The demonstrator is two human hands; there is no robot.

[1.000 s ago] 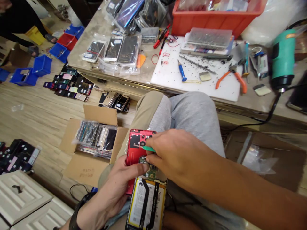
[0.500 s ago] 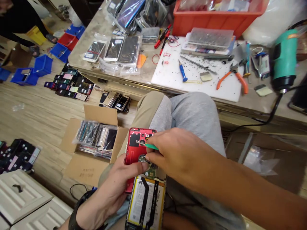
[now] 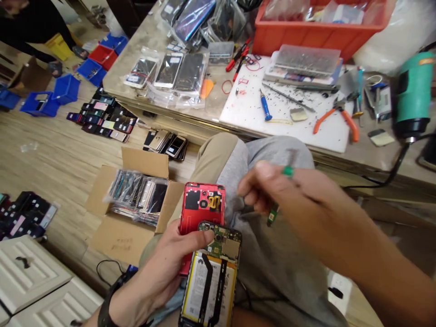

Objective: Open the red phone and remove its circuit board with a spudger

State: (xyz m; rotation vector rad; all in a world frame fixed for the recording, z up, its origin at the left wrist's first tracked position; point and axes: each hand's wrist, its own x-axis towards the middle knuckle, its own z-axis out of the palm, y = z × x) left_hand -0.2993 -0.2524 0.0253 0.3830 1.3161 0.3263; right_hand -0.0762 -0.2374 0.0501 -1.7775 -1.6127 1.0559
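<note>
My left hand (image 3: 170, 254) grips an opened phone (image 3: 213, 277) near the lap, its thumb on the green circuit board at the phone's top; the battery shows below. Behind the phone, in the same hand, is a red back cover (image 3: 200, 206) with a gold coil near its top. To the right of them, my right hand (image 3: 282, 195) is raised over the grey trouser leg, fingers curled round a green tool (image 3: 288, 171) whose tip is blurred. A small green board piece (image 3: 271, 217) shows below those fingers.
On the bench ahead lie a white mat (image 3: 245, 109), a blue screwdriver (image 3: 265, 105), orange-handled pliers (image 3: 337, 119) and bagged phones (image 3: 190, 72). A green heat gun (image 3: 413, 91) stands right. An open carton (image 3: 105, 240) is on the floor; a person (image 3: 34, 27) is far left.
My right hand has moved right and up, away from the phone and cover, with the green tool. The phone's upper board is now uncovered. My left hand keeps its hold.
</note>
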